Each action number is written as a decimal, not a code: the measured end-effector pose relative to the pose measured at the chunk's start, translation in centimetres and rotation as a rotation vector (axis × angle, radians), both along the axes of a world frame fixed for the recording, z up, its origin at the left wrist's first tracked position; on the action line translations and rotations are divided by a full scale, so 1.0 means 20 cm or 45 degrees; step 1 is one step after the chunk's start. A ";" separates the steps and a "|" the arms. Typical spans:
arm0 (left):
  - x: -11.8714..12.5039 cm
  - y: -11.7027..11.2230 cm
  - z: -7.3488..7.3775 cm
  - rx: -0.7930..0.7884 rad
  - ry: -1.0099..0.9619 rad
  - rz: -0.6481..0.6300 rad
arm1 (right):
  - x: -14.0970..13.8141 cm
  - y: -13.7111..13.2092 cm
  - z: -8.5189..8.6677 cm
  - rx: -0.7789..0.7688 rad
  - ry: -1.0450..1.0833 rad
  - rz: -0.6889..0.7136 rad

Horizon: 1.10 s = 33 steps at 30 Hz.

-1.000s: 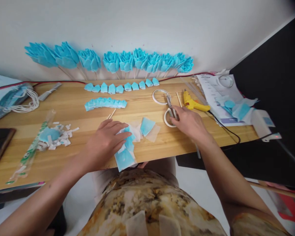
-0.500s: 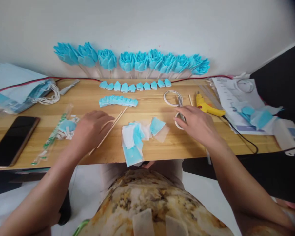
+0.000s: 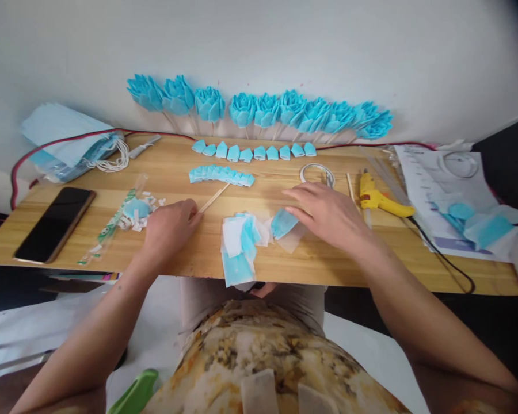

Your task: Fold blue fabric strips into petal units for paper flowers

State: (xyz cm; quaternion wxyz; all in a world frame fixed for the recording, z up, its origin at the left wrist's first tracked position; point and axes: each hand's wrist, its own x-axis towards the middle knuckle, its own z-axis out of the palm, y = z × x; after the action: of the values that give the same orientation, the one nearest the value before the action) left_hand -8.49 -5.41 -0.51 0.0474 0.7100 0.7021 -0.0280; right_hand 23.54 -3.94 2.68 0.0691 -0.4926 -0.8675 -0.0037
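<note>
My left hand [image 3: 171,231] lies on the tabletop with its fingers curled round thin wooden sticks [image 3: 214,198]; their upper ends show past my thumb and the rest is hidden under the hand. Over the right part of the table is my right hand [image 3: 330,214], palm down, fingers stretched out to the left with nothing in them. Its thumb is over a cut blue fabric piece [image 3: 282,223]; I cannot tell whether they touch. Between my hands, a loose pile of blue and white fabric pieces [image 3: 238,270] overhangs the front edge. A tape roll [image 3: 304,173] sits just behind my right hand.
Blue fabric flowers [image 3: 242,110] on sticks lean along the wall. Before them lie a row of folded petals [image 3: 259,153] and a petal strip [image 3: 221,175]. Right: a yellow glue gun [image 3: 384,201] with a cord. Left: a phone [image 3: 56,224], scraps [image 3: 137,210] and stacked masks [image 3: 69,135].
My right hand has moved left, from the tape rolls towards the loose blue piece. My left hand has closed over the sticks. The whole view has shifted slightly.
</note>
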 end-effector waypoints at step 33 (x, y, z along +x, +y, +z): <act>-0.24 -0.43 -0.08 0.366 -0.525 -0.474 | 0.18 -0.18 -0.05 0.051 0.085 -0.027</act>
State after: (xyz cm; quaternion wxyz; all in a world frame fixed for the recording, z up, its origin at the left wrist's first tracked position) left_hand -13.25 -14.01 -2.03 0.0821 0.8164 0.5324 0.2080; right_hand 27.22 -7.46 1.72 0.1078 -0.5000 -0.8593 -0.0055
